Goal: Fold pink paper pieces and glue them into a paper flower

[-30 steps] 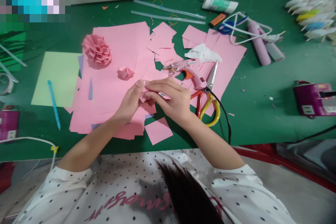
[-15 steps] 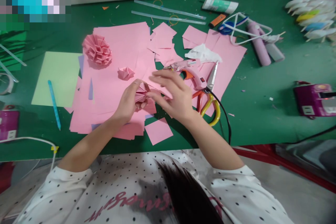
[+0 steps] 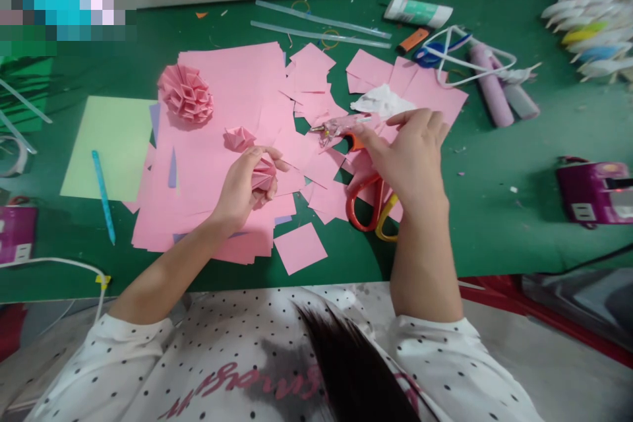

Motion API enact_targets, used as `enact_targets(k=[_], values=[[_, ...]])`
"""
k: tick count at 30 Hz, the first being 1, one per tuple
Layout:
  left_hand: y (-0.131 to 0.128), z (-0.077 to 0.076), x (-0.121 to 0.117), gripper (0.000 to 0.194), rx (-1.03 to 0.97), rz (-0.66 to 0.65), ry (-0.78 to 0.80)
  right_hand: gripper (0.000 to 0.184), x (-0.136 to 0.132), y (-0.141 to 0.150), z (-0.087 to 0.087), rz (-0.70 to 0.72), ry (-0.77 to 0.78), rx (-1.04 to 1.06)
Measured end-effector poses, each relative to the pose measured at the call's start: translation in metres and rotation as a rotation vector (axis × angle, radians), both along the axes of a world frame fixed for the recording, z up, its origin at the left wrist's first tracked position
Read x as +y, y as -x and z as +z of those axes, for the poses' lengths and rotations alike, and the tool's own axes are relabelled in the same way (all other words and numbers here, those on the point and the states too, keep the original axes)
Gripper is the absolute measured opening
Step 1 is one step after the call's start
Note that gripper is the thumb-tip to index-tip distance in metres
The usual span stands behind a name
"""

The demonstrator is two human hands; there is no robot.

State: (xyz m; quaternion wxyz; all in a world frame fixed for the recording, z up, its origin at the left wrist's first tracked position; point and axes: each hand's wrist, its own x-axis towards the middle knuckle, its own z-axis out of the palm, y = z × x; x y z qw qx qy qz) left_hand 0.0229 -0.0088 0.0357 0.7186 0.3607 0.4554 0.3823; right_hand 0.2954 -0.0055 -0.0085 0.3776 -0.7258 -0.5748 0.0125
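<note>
Paper piece (image 3: pixel 264 175), pink and pleated, is gripped by the left hand (image 3: pixel 240 188) over the near half of the tabletop (image 3: pixel 504 211), above a stack of pink sheets (image 3: pixel 210 175). The right hand (image 3: pixel 418 158) is held with thumb and fingers parted over the glue gun (image 3: pixel 341 126), whose handle is hidden behind it; whether contact is made cannot be told. Scissors (image 3: pixel 378 201) are partly covered by the right wrist, their red and yellow handles turned toward the near edge. Just beyond the left hand, a small folded flower (image 3: pixel 240 138) is laid on the sheets, and a large pleated ball (image 3: pixel 186 95) is set near their far left corner. A blue pen (image 3: pixel 103 194) is laid partly on a pale green sheet (image 3: pixel 116 132) toward the tabletop's left edge. Closer to the near edge, a pink square (image 3: pixel 301 248) is placed.
</note>
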Motion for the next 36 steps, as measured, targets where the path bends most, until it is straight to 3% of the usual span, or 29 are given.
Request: enact_targets(k=[3,7,10,17,23,33,36], values=[[0.001,-0.002,0.000,0.025,0.005,0.008,-0.021,0.059,-0.004,0.018,0.011,0.169,-0.067,0.074],[0.001,-0.007,-0.002,0.024,0.014,-0.036,-0.024,0.044,-0.015,0.068,0.030,0.615,-0.062,0.282],[0.000,-0.008,-0.005,0.023,0.032,-0.060,-0.051,0.033,-0.024,0.097,0.031,0.741,-0.112,0.294],[0.002,-0.012,-0.009,0.037,0.049,-0.161,-0.076,0.016,-0.029,0.106,0.021,0.758,-0.258,0.340],[0.006,-0.015,-0.009,0.033,-0.007,-0.181,-0.184,0.006,-0.030,0.105,0.025,0.768,-0.305,0.276],[0.010,-0.011,-0.006,0.043,0.003,-0.258,-0.172,0.007,-0.030,0.103,0.022,0.831,-0.408,0.214],[0.014,-0.006,-0.005,0.057,0.086,-0.193,-0.317,0.006,-0.030,0.103,0.027,0.758,-0.397,0.242]])
